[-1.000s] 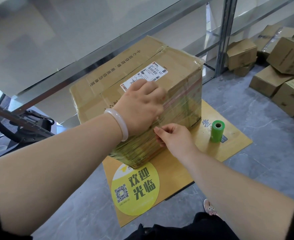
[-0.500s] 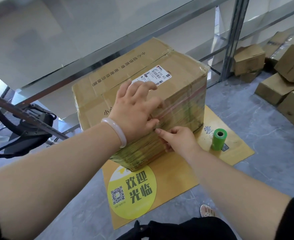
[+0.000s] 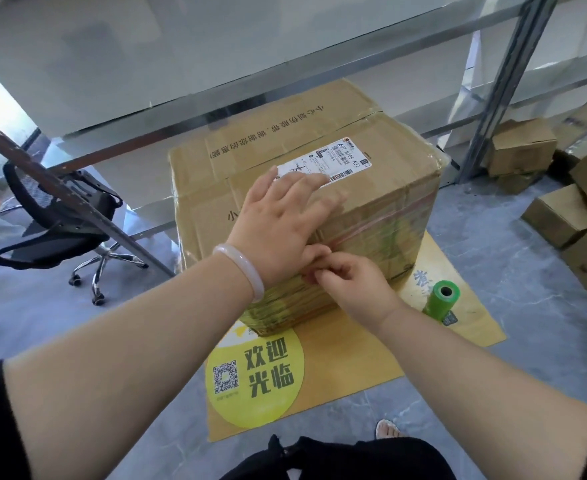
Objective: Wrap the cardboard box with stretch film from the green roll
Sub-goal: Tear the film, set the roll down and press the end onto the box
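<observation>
One cardboard box (image 3: 371, 209) sits under the left hand (image 3: 278, 216), fingers spread flat by its top front edge, hiding a corner of the label (image 3: 340, 162); just below that thumb the right hand (image 3: 350, 282) curls, seemingly pinching the stretch film (image 3: 371, 244); one green roll (image 3: 441, 303) stands right of it, apart, on the mat (image 3: 354, 348); grey floor (image 3: 492, 393) shows beyond the mat's edges.

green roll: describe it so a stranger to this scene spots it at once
Find the big cardboard box standing on a yellow floor mat. Right of the box, on the mat, the green roll stands upright: a small bright green cylinder with a dark hollow core, unlike the brown cartons nearby.
</observation>
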`<state>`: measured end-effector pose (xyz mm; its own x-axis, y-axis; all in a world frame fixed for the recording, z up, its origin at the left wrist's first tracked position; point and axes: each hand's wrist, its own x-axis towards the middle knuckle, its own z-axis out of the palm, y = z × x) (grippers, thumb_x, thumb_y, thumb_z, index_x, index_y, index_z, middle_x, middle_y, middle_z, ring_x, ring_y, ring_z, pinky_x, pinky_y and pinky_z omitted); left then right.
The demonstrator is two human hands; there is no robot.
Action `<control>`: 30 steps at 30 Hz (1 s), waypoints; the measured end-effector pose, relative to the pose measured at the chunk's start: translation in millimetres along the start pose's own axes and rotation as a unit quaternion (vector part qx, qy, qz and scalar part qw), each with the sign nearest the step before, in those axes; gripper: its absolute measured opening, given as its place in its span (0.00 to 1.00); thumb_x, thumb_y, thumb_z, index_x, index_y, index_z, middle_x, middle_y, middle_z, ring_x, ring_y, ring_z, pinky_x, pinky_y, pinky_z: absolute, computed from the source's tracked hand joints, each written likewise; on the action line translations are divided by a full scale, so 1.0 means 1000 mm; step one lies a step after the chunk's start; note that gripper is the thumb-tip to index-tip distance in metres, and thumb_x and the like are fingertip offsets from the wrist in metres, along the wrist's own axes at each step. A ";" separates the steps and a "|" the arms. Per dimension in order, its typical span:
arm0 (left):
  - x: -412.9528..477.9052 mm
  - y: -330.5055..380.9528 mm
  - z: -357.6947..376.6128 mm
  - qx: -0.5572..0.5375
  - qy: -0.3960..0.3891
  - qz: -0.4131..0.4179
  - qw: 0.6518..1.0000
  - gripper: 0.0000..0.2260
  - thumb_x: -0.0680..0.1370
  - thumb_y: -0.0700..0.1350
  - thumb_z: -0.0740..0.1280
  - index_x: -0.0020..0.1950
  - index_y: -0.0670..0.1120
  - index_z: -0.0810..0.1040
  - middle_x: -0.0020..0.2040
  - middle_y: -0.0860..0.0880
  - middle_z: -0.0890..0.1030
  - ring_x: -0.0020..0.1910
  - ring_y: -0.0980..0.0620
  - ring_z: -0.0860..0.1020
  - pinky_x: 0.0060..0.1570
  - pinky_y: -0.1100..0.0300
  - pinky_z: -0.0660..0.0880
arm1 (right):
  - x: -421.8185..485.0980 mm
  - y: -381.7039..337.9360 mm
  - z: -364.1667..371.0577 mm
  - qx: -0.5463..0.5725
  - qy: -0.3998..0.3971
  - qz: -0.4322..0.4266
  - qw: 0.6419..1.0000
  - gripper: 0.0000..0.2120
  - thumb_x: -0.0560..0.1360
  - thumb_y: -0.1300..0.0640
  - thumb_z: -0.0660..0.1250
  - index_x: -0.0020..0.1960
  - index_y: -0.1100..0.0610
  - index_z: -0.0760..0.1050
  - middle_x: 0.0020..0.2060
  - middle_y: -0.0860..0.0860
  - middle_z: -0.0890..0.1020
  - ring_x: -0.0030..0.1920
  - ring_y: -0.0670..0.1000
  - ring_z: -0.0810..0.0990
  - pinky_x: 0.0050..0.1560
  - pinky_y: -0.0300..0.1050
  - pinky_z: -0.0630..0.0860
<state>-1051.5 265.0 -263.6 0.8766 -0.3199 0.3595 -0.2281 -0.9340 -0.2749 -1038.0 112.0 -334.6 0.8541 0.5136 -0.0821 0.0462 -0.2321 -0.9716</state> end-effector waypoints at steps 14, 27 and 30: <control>-0.127 0.040 0.047 0.143 -0.025 -0.066 0.987 0.33 0.74 0.48 0.67 0.79 0.45 0.64 0.82 0.48 0.55 0.80 0.47 0.57 0.79 0.48 0.47 | 0.000 0.004 -0.016 0.128 0.065 0.063 0.988 0.13 0.77 0.63 0.61 0.44 0.52 0.83 0.41 0.51 0.86 0.49 0.50 0.84 0.59 0.57 0.77; -0.087 0.077 0.045 0.119 0.020 -0.151 0.981 0.34 0.73 0.47 0.68 0.79 0.46 0.65 0.82 0.50 0.57 0.80 0.47 0.57 0.78 0.43 0.48 | -0.016 0.007 -0.033 -0.201 -0.004 -0.181 0.963 0.18 0.76 0.60 0.58 0.62 0.52 0.77 0.56 0.45 0.80 0.59 0.40 0.74 0.62 0.43 0.72; -0.086 0.074 0.042 0.123 0.064 -0.155 0.978 0.31 0.73 0.45 0.66 0.77 0.46 0.70 0.79 0.50 0.62 0.78 0.47 0.60 0.77 0.42 0.51 | -0.017 0.012 -0.035 -0.340 0.000 -0.349 0.873 0.22 0.72 0.61 0.58 0.65 0.60 0.75 0.62 0.54 0.77 0.65 0.52 0.73 0.68 0.49 0.68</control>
<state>-1125.9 230.4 -351.9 0.8234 -0.0597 0.5643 0.1625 -0.9280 -0.3352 -1034.1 71.3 -337.4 0.4953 0.7254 0.4779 0.8523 -0.2994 -0.4289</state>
